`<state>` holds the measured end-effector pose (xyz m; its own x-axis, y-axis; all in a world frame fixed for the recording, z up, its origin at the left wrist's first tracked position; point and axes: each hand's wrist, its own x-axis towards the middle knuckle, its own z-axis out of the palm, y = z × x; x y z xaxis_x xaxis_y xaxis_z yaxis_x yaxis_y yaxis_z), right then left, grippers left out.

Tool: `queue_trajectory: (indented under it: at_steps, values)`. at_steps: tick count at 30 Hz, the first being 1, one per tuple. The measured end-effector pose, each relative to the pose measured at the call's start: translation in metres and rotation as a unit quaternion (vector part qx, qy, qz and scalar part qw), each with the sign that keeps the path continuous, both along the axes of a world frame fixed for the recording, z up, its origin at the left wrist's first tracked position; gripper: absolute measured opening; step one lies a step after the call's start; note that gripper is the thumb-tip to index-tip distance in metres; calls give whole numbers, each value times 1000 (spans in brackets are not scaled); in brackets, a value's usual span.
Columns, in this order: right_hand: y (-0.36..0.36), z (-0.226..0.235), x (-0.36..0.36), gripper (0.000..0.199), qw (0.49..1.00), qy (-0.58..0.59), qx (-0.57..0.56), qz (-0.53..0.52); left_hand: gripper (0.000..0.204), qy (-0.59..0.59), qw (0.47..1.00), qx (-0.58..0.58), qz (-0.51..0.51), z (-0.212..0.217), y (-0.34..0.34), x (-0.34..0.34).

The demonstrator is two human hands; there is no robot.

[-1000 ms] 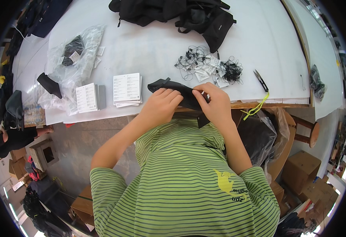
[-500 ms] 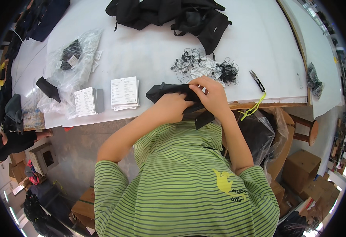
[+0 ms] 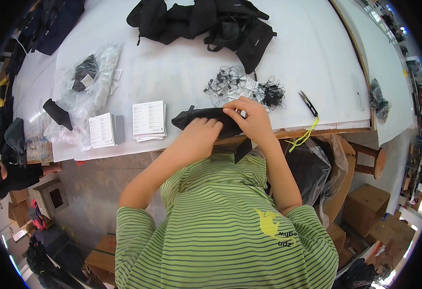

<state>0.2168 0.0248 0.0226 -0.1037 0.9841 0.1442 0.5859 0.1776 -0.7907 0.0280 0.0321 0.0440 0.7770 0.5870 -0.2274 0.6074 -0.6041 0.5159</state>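
A small black fabric bag (image 3: pixel 184 120) lies at the table's front edge, under both my hands. My left hand (image 3: pixel 197 138) is closed over its near side, with bent fingers pressing into the cloth. At the bag's right end, my right hand (image 3: pixel 251 120) pinches the upper edge between thumb and fingers. From below the right hand hangs a dark flat strap or flap (image 3: pixel 243 150). Just beyond the hands are a tangle of black cords (image 3: pixel 226 79) with white tags and a denser black cord bundle (image 3: pixel 272 92).
Two white printed card stacks (image 3: pixel 148 117) (image 3: pixel 101 130) stand left of the bag. Further left are a clear plastic bag (image 3: pixel 102 79) and a black pouch (image 3: pixel 58 114). Thread snips (image 3: pixel 308 103) with a yellow-green cord (image 3: pixel 305 135) lie right. Black bags (image 3: pixel 254 47) lie at the back.
My left hand has slid left along the bag, and its fingers now rest on top of the cloth. The right hand keeps its pinch. The whole view has shifted slightly.
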Motion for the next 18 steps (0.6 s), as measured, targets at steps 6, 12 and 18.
queue_trajectory:
  at_steps: [6, 12, 18]
  values:
    - [5, 0, -1, 12, 998, 45, -44, 13, 32, 63, 980, 186, 26, -4, -6, -23]
    - [-11, -5, 25, 32, 983, 145, -104, -42, 41, 98, 987, 121, 45, -9, -2, -18]
    - [-70, -15, 44, 44, 994, -75, -61, -50, 68, 32, 994, 32, 97, 0, 13, -8]
